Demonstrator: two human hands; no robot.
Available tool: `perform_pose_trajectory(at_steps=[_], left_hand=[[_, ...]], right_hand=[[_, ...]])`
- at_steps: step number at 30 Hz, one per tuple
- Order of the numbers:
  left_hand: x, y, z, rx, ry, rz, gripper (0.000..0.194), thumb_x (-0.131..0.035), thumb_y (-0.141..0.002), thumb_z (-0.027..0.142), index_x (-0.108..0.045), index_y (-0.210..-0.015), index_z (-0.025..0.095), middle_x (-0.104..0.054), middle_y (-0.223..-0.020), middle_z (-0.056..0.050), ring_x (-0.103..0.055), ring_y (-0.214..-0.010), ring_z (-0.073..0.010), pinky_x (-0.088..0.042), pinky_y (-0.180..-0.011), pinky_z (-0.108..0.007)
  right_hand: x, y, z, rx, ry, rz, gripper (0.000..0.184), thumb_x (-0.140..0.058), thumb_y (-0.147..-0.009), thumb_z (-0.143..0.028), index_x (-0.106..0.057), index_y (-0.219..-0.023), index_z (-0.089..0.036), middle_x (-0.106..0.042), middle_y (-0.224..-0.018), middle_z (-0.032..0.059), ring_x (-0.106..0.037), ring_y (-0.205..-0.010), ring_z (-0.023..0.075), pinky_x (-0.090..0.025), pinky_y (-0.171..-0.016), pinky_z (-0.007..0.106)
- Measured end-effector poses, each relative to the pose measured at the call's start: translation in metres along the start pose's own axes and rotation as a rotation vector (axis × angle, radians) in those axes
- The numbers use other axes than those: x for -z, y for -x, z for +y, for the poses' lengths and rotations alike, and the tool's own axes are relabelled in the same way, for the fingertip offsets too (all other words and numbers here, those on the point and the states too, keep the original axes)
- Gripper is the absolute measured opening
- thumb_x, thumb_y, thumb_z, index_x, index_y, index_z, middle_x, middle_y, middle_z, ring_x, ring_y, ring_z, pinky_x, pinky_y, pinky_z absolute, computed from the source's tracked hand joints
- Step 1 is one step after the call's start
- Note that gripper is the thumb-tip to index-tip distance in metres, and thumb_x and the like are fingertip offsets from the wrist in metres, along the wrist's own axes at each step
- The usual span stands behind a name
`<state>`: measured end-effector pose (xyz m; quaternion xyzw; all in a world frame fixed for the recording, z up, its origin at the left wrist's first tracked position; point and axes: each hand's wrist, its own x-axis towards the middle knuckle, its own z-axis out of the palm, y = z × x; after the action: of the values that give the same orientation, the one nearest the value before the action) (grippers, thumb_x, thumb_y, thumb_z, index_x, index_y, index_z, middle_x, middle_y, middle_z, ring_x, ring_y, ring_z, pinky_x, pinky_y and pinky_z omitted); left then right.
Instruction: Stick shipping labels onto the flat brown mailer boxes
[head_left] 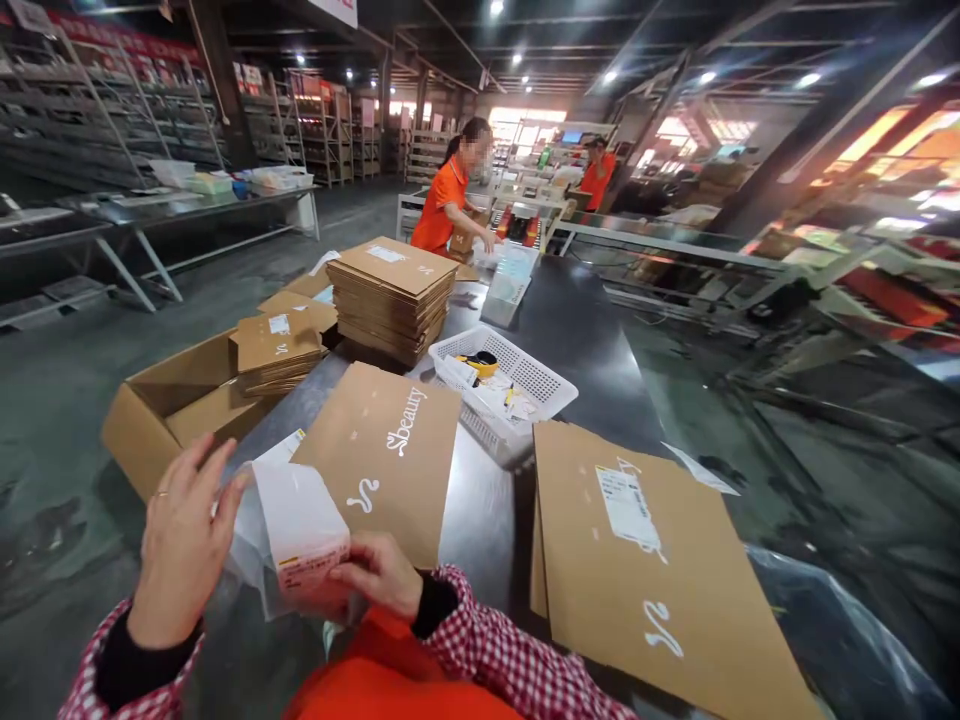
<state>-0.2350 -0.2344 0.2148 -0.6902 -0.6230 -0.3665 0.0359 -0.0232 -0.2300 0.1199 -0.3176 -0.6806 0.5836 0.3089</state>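
At the lower left, my left hand is raised with its fingers stretched out and apart. Its thumb lies by the edge of translucent backing paper; whether it touches is unclear. My right hand pinches a curled white label sheet with small print along its lower edge. Just beyond lies a flat brown cardboard carton marked "beauty". To the right, another flat carton bears a white shipping label.
A white plastic basket holds a yellow-and-black tape roll and small items. Behind it stands a tall stack of folded cartons. An open box sits left of the metal table. A co-worker in orange works at the far end.
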Motion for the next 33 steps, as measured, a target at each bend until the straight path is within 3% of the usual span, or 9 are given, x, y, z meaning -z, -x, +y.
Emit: perform_pose_trajectory(at_steps=[2,4,6,9,12,18,25,28,33], left_hand=[[-0.008,0.013,-0.007,-0.034,0.074,-0.077,0.052,-0.045,-0.088,0.048,-0.048,-0.13,0.017,-0.046,-0.14,-0.016,-0.04,-0.132,-0.0326,-0.037,-0.105,-0.052],[-0.019,0.029,-0.006,-0.053,0.258,-0.286,0.05,-0.056,-0.082,0.047,-0.049,-0.127,0.023,-0.056,-0.132,-0.011,-0.051,-0.124,-0.0268,-0.045,-0.1,-0.042],[-0.03,0.04,-0.001,0.074,0.405,-0.419,0.042,-0.062,-0.078,0.046,-0.056,-0.114,0.026,-0.068,-0.113,-0.005,-0.065,-0.104,-0.0212,-0.055,-0.085,-0.031],[-0.038,0.045,0.005,0.318,0.526,-0.39,0.029,-0.061,-0.078,0.048,-0.061,-0.093,0.023,-0.072,-0.084,0.001,-0.069,-0.075,-0.0156,-0.056,-0.064,-0.02],[-0.04,0.041,0.002,0.372,0.584,-0.388,0.028,-0.06,-0.077,0.051,-0.064,-0.083,0.024,-0.07,-0.069,0.005,-0.067,-0.062,-0.0132,-0.053,-0.056,-0.017],[-0.057,0.035,-0.022,0.285,0.7,-0.514,0.03,-0.056,-0.082,0.049,-0.062,-0.099,0.025,-0.077,-0.085,0.0,-0.073,-0.079,-0.0186,-0.059,-0.065,-0.021],[-0.091,0.033,-0.046,0.131,0.467,-0.314,0.043,-0.052,-0.084,0.054,-0.06,-0.109,0.02,-0.077,-0.086,-0.004,-0.073,-0.069,-0.0186,-0.057,-0.056,-0.021],[-0.097,0.032,-0.063,0.023,0.46,-0.398,0.041,-0.04,-0.091,0.05,-0.064,-0.105,0.021,-0.077,-0.09,-0.005,-0.073,-0.071,-0.0176,-0.057,-0.059,-0.02],[-0.105,0.034,-0.101,-0.19,0.34,-0.498,0.036,-0.039,-0.094,0.041,-0.071,-0.085,0.026,-0.075,-0.073,0.001,-0.071,-0.064,-0.0152,-0.054,-0.055,-0.019]], right_hand=[[0.004,0.001,-0.003,0.028,0.049,0.01,0.035,-0.055,-0.084,-0.049,-0.07,-0.097,-0.02,-0.071,-0.094,0.0039,-0.062,-0.086,0.0174,-0.048,-0.081,0.029],[0.009,0.001,-0.006,0.042,0.088,0.013,0.032,-0.055,-0.086,-0.047,-0.07,-0.094,-0.02,-0.07,-0.09,0.0033,-0.062,-0.084,0.0166,-0.048,-0.079,0.028],[0.009,-0.001,-0.009,0.044,0.116,0.051,0.031,-0.054,-0.087,-0.045,-0.07,-0.091,-0.019,-0.07,-0.087,0.0032,-0.062,-0.082,0.0161,-0.047,-0.078,0.028],[0.004,-0.006,-0.014,0.029,0.165,0.141,0.031,-0.055,-0.086,-0.045,-0.068,-0.093,-0.018,-0.068,-0.086,0.0041,-0.06,-0.079,0.016,-0.047,-0.075,0.028],[0.002,-0.009,-0.023,0.051,0.247,0.29,0.039,-0.064,-0.078,-0.047,-0.064,-0.106,-0.019,-0.064,-0.095,0.0062,-0.058,-0.084,0.0176,-0.047,-0.077,0.03],[0.004,-0.021,-0.035,0.075,0.271,0.387,0.02,-0.06,-0.084,-0.039,-0.068,-0.079,-0.021,-0.065,-0.074,0.0024,-0.059,-0.074,0.0157,-0.045,-0.071,0.028],[-0.013,-0.039,-0.014,0.021,0.231,0.57,0.02,-0.057,-0.086,-0.035,-0.064,-0.073,-0.021,-0.062,-0.071,0.0007,-0.056,-0.07,0.0139,-0.044,-0.066,0.026],[0.01,-0.05,-0.007,-0.03,0.12,0.672,0.024,-0.051,-0.088,-0.039,-0.058,-0.076,-0.02,-0.055,-0.064,-0.0017,-0.052,-0.06,0.012,-0.043,-0.057,0.025],[0.113,-0.085,-0.004,-0.02,0.061,1.054,0.024,-0.056,-0.079,-0.042,-0.05,-0.084,-0.02,-0.052,-0.07,-0.0028,-0.051,-0.06,0.0116,-0.045,-0.055,0.024]])
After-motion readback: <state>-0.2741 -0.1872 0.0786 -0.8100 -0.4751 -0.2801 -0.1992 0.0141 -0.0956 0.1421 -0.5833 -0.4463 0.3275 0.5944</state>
